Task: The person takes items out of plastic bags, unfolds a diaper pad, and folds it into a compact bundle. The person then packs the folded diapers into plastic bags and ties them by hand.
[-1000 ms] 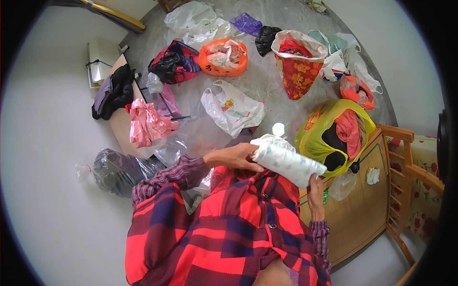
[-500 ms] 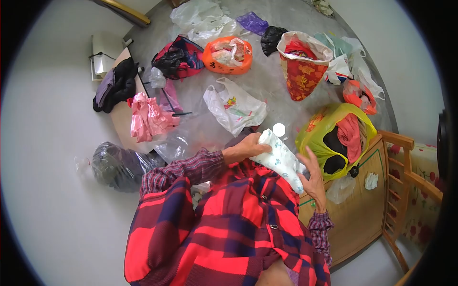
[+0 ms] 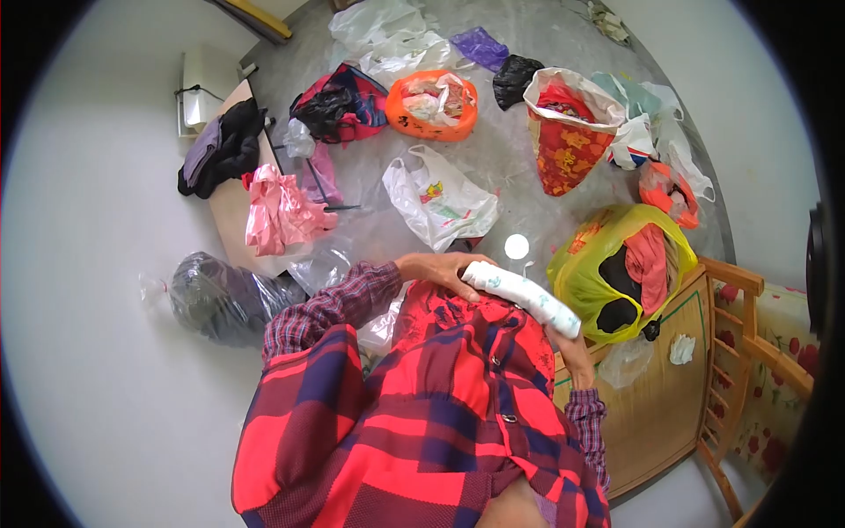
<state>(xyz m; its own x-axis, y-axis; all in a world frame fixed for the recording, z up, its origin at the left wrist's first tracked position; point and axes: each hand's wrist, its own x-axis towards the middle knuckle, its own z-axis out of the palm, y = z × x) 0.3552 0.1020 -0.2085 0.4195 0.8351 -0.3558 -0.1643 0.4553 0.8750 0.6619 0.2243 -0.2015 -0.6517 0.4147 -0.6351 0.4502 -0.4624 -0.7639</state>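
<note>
A rolled white cloth with a pale blue-green pattern (image 3: pixel 525 297) is held in front of my red and navy checked clothing (image 3: pixel 414 396). My left hand (image 3: pixel 443 274) grips its upper left end, with the thumb on the near side. At the lower right end my right hand (image 3: pixel 572 350) holds the roll, its fingers partly hidden behind it. The roll bends slightly between the two hands. Just beyond it lies a white round spot (image 3: pixel 517 247). A white plastic bag with a printed picture (image 3: pixel 440 201) rests on the floor ahead.
A yellow bag of clothes (image 3: pixel 581 255) stands at the right by a wooden bed frame (image 3: pixel 736 277). Farther off are an orange bag (image 3: pixel 432 130) and a red patterned bag (image 3: pixel 568 157). Pink cloth (image 3: pixel 280 211) and a dark bundle in clear plastic (image 3: pixel 216 299) are at the left.
The cloth has turned and now shows as a narrower, bent roll. My right hand, open beside it half a second ago, has closed on its lower end.
</note>
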